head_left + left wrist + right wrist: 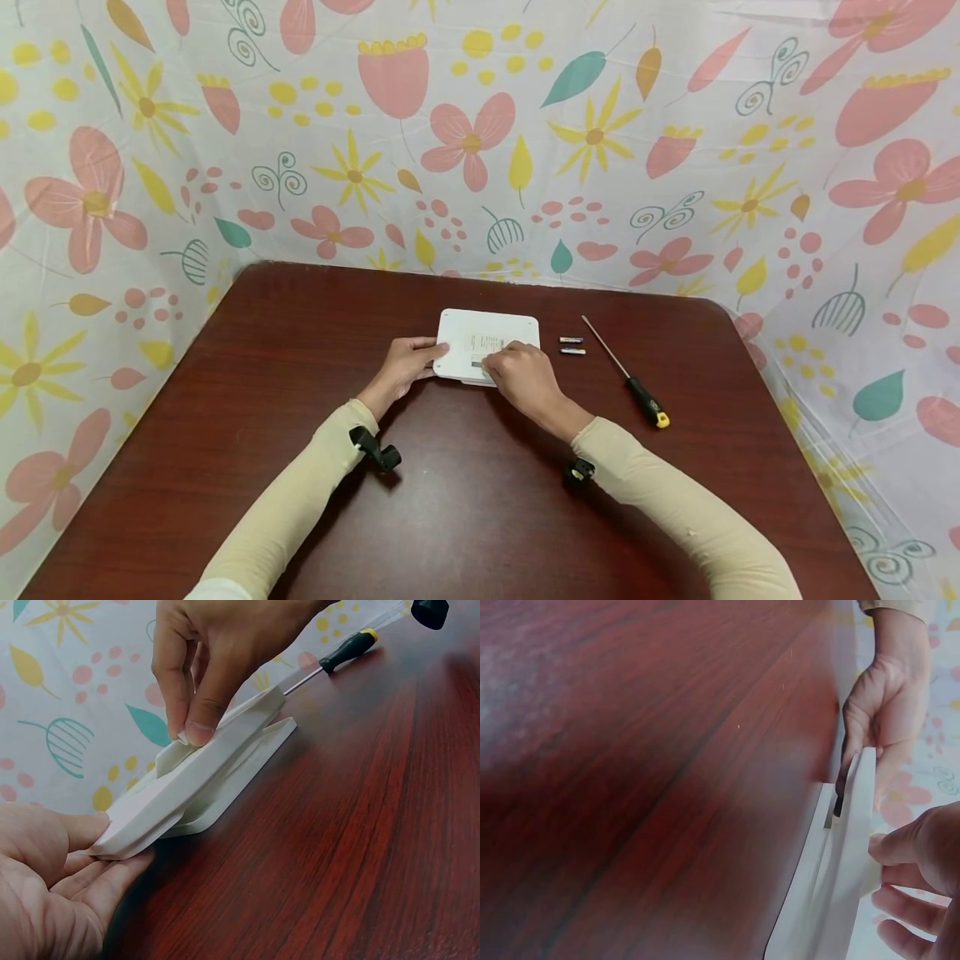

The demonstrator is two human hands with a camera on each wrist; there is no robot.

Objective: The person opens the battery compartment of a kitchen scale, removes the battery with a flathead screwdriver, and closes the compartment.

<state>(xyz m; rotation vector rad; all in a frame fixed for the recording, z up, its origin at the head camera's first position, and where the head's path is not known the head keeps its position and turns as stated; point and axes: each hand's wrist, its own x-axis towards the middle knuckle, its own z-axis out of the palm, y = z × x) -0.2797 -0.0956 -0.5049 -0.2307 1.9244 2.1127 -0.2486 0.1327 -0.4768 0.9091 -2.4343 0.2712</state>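
Note:
A flat, squarish white device [459, 327] lies on the table with a printed label and small round marks at its corners facing up. A second white plate [251, 769] shows beneath its body. My left hand [408, 364] grips the left edge, thumb on top and fingers underneath. Over the near middle of the device, my right hand [525, 377] pinches a thin white cover [171, 756] between thumb and fingers; in the left wrist view this cover stands tilted up from the face. The head view shows a dark slot [477, 363] beside the right fingertips.
Two small batteries [572, 340] lie to the right of the device. Farther right is a screwdriver [637, 390] with a black and yellow handle, its shaft pointing away. A flower-patterned curtain [480, 208] hangs behind and beside the dark red wooden table [450, 517].

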